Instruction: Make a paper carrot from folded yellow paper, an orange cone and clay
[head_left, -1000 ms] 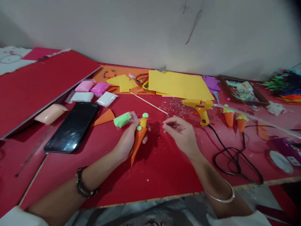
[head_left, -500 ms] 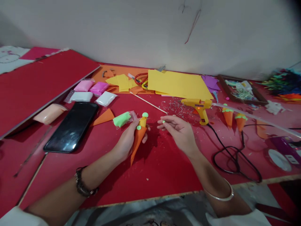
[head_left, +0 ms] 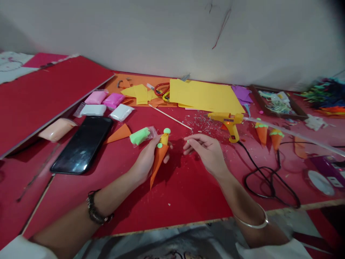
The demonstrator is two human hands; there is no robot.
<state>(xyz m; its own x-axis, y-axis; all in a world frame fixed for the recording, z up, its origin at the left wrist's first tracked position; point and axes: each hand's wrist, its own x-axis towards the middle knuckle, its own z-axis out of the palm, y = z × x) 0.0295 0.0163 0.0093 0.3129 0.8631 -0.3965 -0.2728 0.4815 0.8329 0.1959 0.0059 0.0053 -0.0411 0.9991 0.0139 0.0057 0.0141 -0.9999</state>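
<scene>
My left hand (head_left: 147, 158) is wrapped round an orange paper cone (head_left: 158, 162), whose point hangs down toward the table. A yellow piece (head_left: 163, 139) rises from its top, with one pale green dot (head_left: 167, 131) at the upper end and another (head_left: 160, 145) at the cone's edge. To the right, my right hand (head_left: 206, 151) pinches a tiny green bit (head_left: 188, 141) between thumb and finger, apart from the cone. A lump of green clay (head_left: 139, 136) in clear wrap lies just behind my left hand.
A black phone (head_left: 82, 145) and wrapped clay packets (head_left: 93, 110) lie left. Behind are yellow sheets (head_left: 205, 95) and scissors (head_left: 161, 89). A glue gun (head_left: 229, 124) with a looped cord, two finished-looking cones (head_left: 276, 139) and a tray (head_left: 299, 114) stand on the right.
The fingers of my right hand have shifted slightly, and less of the green bit shows between them. My left hand and the cone have barely moved.
</scene>
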